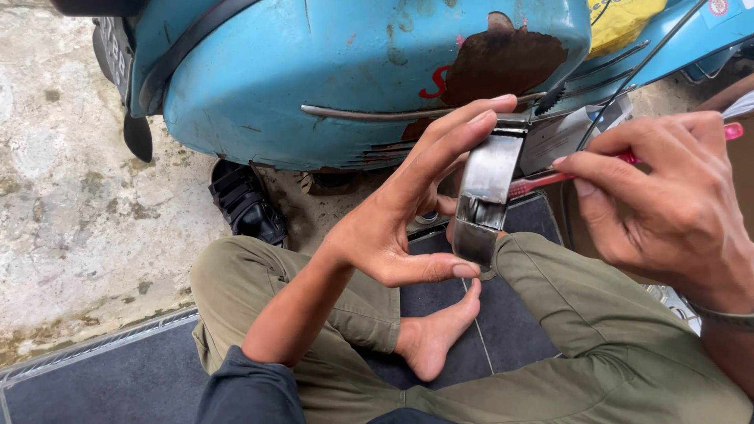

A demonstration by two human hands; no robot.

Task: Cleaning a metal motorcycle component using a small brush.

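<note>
Seated cross-legged on dark mat [118, 385], bare foot [436, 334] at 6 o'clock. Left hand [408, 212] spread, clamping curved metal band [483, 196] end to end between thumb and fingertips. Right hand [667, 196], at 3 o'clock, pinching red brush [542, 182] against band. Risk: band springing free under brush pressure. Little room at 12 o'clock: blue scooter [330, 71] close; open concrete [71, 196] at 9 o'clock.

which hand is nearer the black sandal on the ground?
Left. The left hand, holding the curved metal part, is just right of the black sandal; the right hand, holding a red-handled tool, is farther right.
</note>
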